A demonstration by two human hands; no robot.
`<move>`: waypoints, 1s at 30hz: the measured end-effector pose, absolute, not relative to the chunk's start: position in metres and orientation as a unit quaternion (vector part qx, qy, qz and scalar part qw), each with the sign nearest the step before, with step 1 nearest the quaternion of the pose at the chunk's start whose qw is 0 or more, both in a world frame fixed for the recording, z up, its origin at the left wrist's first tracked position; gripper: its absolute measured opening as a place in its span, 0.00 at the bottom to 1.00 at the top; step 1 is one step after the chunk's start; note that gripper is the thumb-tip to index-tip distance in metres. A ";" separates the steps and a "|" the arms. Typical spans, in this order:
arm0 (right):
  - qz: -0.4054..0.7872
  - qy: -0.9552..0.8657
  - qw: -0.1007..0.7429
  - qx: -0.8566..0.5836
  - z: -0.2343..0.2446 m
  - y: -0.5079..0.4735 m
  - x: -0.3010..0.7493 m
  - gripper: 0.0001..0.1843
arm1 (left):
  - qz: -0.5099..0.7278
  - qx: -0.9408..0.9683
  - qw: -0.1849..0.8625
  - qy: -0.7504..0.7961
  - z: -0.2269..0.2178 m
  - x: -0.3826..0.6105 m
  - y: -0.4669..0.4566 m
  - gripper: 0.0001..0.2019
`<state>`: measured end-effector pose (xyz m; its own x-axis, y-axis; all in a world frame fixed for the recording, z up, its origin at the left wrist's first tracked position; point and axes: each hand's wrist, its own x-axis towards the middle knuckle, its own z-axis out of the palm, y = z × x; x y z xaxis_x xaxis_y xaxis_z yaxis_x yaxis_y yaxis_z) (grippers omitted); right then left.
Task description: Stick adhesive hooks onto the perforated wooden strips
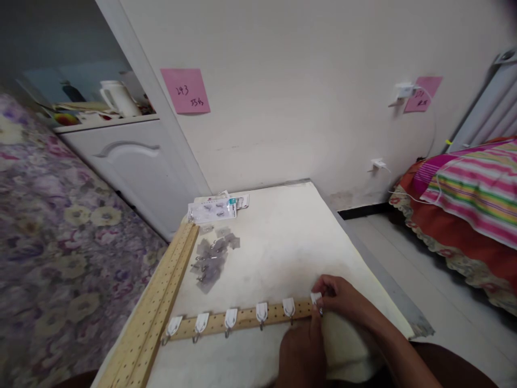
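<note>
A narrow perforated wooden strip (pixel 246 319) lies across the near part of the white-topped table. Several white adhesive hooks (pixel 230 319) sit along it in a row, their metal hook ends pointing toward me. At the strip's right end, my right hand (pixel 341 297) pinches another white hook (pixel 315 297) between thumb and fingers. My left hand (pixel 302 350) is closed just below, its fingertip pressed up against the strip's end beside that hook; its other fingers are hidden from view.
Loose hooks in clear film (pixel 212 261) lie left of centre, with blister packs (pixel 214 209) behind them. Longer perforated wooden strips (pixel 161 302) run down the table's left edge. A bed (pixel 464 199) stands at right, a cabinet (pixel 129 167) at left, and a wall behind.
</note>
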<state>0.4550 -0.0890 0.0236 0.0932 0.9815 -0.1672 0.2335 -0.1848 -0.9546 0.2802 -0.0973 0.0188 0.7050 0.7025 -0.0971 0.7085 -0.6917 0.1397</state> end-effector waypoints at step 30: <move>0.457 -0.468 0.442 -0.613 0.028 -0.090 0.469 0.09 | -0.042 0.902 0.185 0.387 0.024 0.258 -0.097 0.29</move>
<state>0.4686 -0.0898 0.0277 0.1430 0.9788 -0.1465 0.1695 -0.1700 -0.9708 0.2585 -0.0974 0.0235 0.6967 0.6832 -0.2189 0.7142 -0.6315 0.3020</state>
